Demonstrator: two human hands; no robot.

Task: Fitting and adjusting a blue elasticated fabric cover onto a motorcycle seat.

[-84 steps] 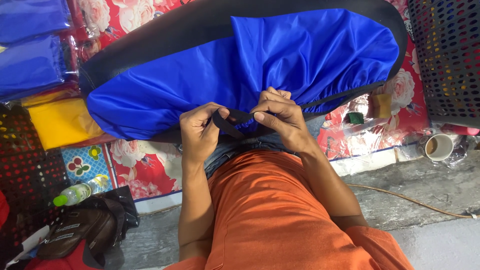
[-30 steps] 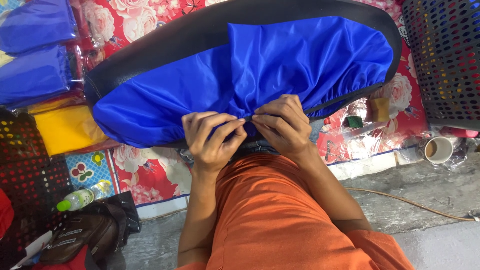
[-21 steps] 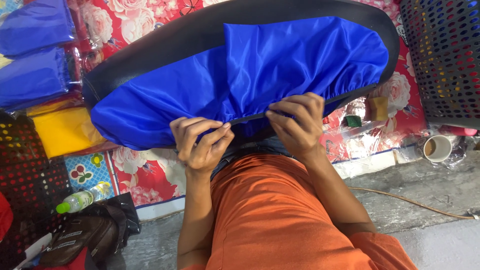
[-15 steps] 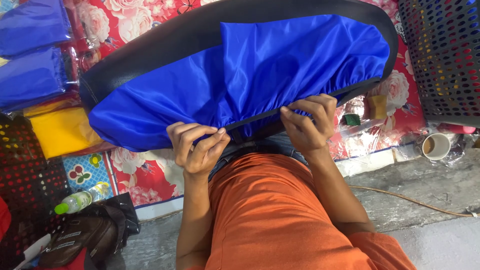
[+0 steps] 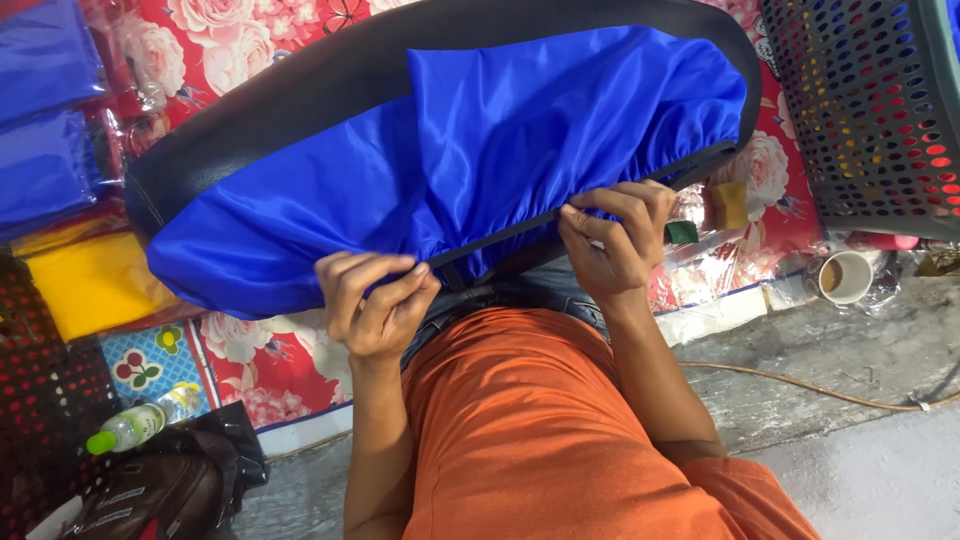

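While the big black seat (image 5: 300, 90) lies across the person's lap over the red flowered mat (image 5: 270, 360), the blue cover (image 5: 450, 170) now wraps most of its underside, with its gathered hem running as a dark elastic edge (image 5: 520, 228) along the near side. A second ago both hands sat close together at the middle of that hem; since then they have spread apart, and the edge between them has pulled straighter and tighter. That suggests the stretching of the cover over the seat is well along on this side.

To the right stands a dark plastic basket (image 5: 870, 110) full of holes, and to the left lie folded blue cloths (image 5: 45, 110) and a yellow sheet (image 5: 90, 285).

The left hand (image 5: 375, 305) is clenched on a fold of blue fabric at the hem, fingers curled tight over it. The right hand (image 5: 612, 240) pinches the dark edge farther along, thumb and fingertips closed on it.

Smaller things lie around: a paper cup (image 5: 842, 277) on the concrete floor at right, and a clear bottle with a green cap (image 5: 140, 425) at lower left.
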